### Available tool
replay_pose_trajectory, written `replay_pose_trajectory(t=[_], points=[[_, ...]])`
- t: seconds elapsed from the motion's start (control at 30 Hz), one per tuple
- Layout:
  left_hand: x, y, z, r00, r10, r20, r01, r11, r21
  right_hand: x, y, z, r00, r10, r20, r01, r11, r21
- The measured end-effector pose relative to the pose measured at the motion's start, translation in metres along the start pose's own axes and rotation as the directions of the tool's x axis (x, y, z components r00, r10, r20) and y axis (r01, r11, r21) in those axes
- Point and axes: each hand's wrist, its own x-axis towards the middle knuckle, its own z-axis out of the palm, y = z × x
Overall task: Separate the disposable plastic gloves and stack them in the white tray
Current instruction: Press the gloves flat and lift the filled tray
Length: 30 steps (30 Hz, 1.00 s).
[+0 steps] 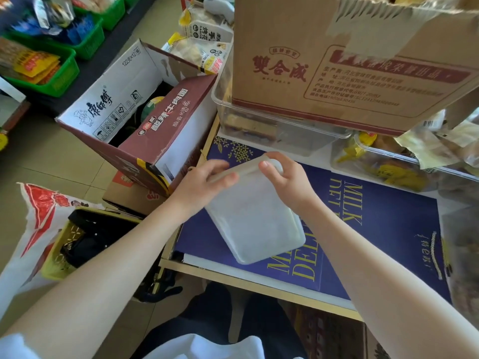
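White tray [255, 229] lay flat on the dark blue box [383, 229], directly under and between your two hands, its far rim at your fingertips. Gloves [248, 169]: a thin translucent wad at that far rim, blurred, count impossible to tell. One tray, one wad, two hands.

Left hand [204, 186]: fingers curled, thumb and forefinger pinching the wad's left end. Right hand [285, 181]: thumb pressed on the wad's right end, fingers curled around behind it; it gripped the gloves too, as far as could be made out.

Handling, judged: the gloves looked film-thin, nearly weightless, limp and clingy, likely to stick to one another and slide under a dry thumb. Best taken at a cuff edge, one layer rubbed loose between thumb and finger, the other hand pinning the rest. The tray looked light and shallow; it may skate on the glossy box, so steady it.

Outward from your hands: beyond the fingertips, one clear plastic tub [272, 125] carrying one large brown carton [337, 60]. Off your left wrist, one open noodle carton [134, 117]. Further left past it, green baskets [59, 71] of packets, at least three
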Motion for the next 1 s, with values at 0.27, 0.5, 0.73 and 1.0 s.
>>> replay_pose_trajectory(t=[0.27,0.5,0.73,1.0], points=[[0.003,-0.021,0.001,0.999,0.024,0.035,-0.022,0.999,-0.04,-0.002,0.017,0.001,0.996,0.093,-0.002,-0.091,0.979,0.184],[-0.001,-0.024,-0.003,0.963,-0.013,0.269,0.042,0.994,-0.105,-0.003,0.03,-0.007,0.975,0.22,0.009,-0.21,0.916,0.341],[-0.005,-0.035,0.015,0.974,-0.129,0.186,0.171,0.958,-0.231,-0.01,0.053,-0.006,0.972,0.217,-0.09,-0.198,0.962,0.187],[-0.002,-0.02,0.027,0.944,-0.32,-0.079,0.212,0.772,-0.599,-0.047,0.075,-0.001,0.863,0.499,0.076,-0.434,0.656,0.618]])
